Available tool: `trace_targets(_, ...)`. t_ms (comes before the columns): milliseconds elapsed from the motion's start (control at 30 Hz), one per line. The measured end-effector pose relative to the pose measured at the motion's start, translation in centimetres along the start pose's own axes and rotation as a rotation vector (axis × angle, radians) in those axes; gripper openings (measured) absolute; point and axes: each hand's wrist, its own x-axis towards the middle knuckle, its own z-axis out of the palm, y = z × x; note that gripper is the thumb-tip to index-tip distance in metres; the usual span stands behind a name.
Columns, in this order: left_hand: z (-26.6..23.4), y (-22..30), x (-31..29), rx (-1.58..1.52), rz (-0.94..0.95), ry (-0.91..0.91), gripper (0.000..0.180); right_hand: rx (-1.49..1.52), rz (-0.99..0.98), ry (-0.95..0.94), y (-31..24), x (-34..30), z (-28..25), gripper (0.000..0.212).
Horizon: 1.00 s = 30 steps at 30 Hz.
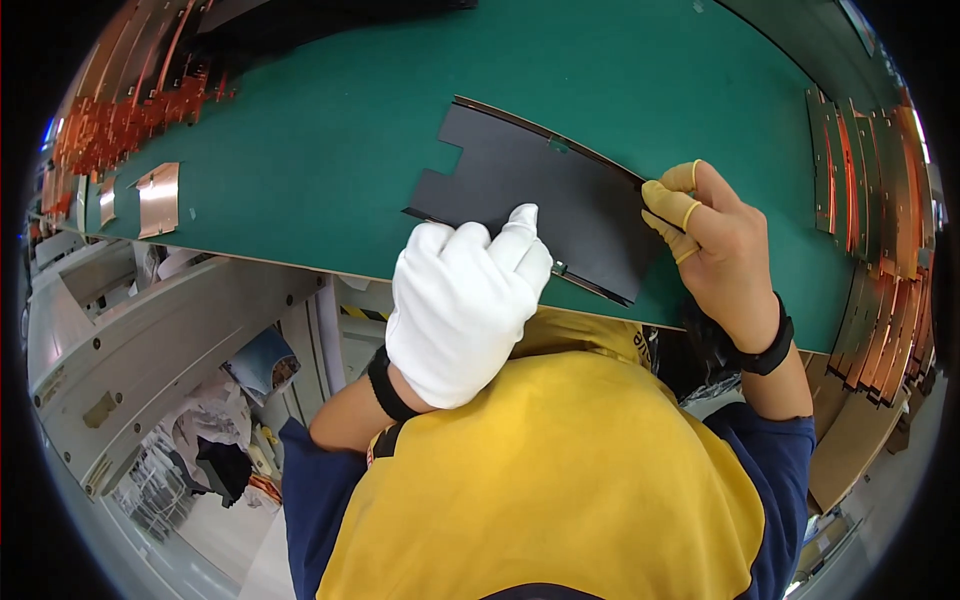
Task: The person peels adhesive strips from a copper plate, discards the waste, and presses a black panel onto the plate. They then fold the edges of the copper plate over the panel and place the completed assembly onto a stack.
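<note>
You are risking creasing the black panel (560, 190) through uneven pressure, right hand (730, 245) pinching its edge, left hand (465, 300) curled, grip hidden.

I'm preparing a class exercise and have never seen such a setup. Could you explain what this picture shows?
There is no machine, just a person's two hands. The picture comes from a fisheye camera worn on the head, looking down, so straight edges bend. The white-gloved left hand touches the near edge of a flat, dark grey, notched panel over a green tabletop. The right hand, its fingers partly covered in yellow, holds the panel's right end near the far corner. Copper-coloured strips sit at both sides.
</note>
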Motion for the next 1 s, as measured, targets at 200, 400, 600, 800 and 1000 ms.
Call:
trace_targets(200, -0.4, -0.3, 0.6, 0.092, 0.122, 0.002, 0.016, -0.413, -0.011, 0.021, -1.2, 1.2, -0.8, 0.026)
trace_targets(400, 0.8, -0.8, 0.1, 0.024, 0.146, 0.121, 0.016, -0.379, -0.055, -0.05, 0.2, 0.6, -0.7, 0.027)
trace_targets(600, -1.4, -0.8, 0.7, -0.039, 0.067, 0.029, 0.049, -0.369, -0.09, -0.001, 0.1, -0.5, -0.2, 0.024)
trace_targets(800, -1.4, -3.0, 4.7, -0.065, 0.102, -0.179, 0.095, -0.467, -0.291, 0.062, 0.1, -0.1, -0.7, 0.022)
trace_targets(1000, -1.2, -4.1, 5.2, -0.156, 0.102, -0.304, 0.1, -0.543, -0.266, 0.09, 0.3, 0.6, -1.1, 0.021)
